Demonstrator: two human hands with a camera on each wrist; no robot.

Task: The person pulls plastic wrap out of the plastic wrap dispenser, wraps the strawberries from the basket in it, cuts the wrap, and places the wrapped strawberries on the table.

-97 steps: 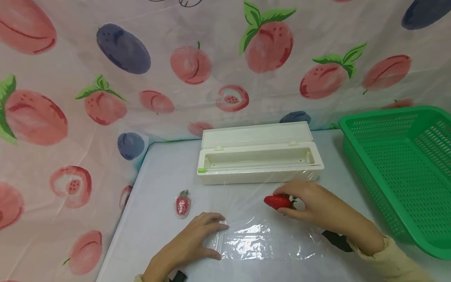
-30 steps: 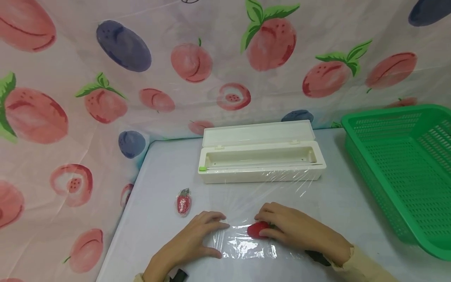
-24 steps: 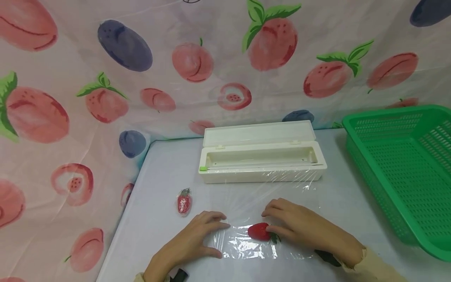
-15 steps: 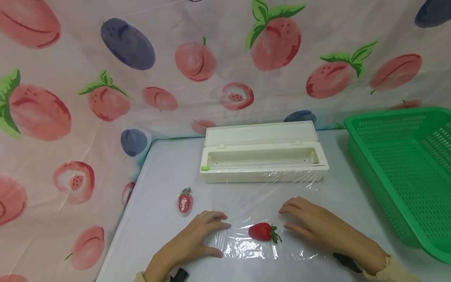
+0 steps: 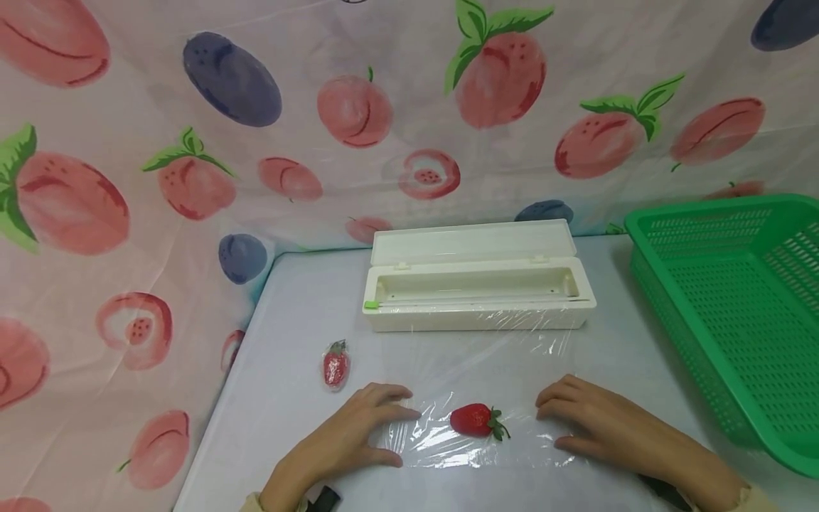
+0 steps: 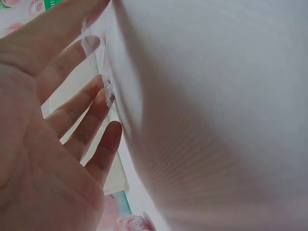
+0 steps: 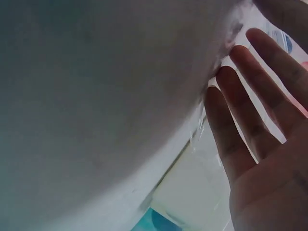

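A red strawberry (image 5: 472, 420) with green leaves lies on its side on clear film (image 5: 448, 448), which stretches from the front of a white box (image 5: 480, 318) toward the table's near side. My left hand (image 5: 348, 435), fingers spread, touches the film's left edge; in the left wrist view the hand (image 6: 53, 125) has film against its fingertips. At the film's right edge rests my right hand (image 5: 608, 427), holding nothing, its fingers slightly bent; the right wrist view shows that hand (image 7: 264, 110) with fingertips at the film. Another strawberry (image 5: 335, 365), wrapped in film, lies left of the box.
The box's lid (image 5: 473, 243) stands raised at the back, and a green slider (image 5: 371, 304) sits at its front left. A green basket (image 5: 723, 306) is at the right. Fruit-print cloth (image 5: 384, 178) hangs behind the white table (image 5: 281, 313).
My right hand set the strawberry down on the film, let go of it and moved right to the film's edge. The left hand stays nearly in place.
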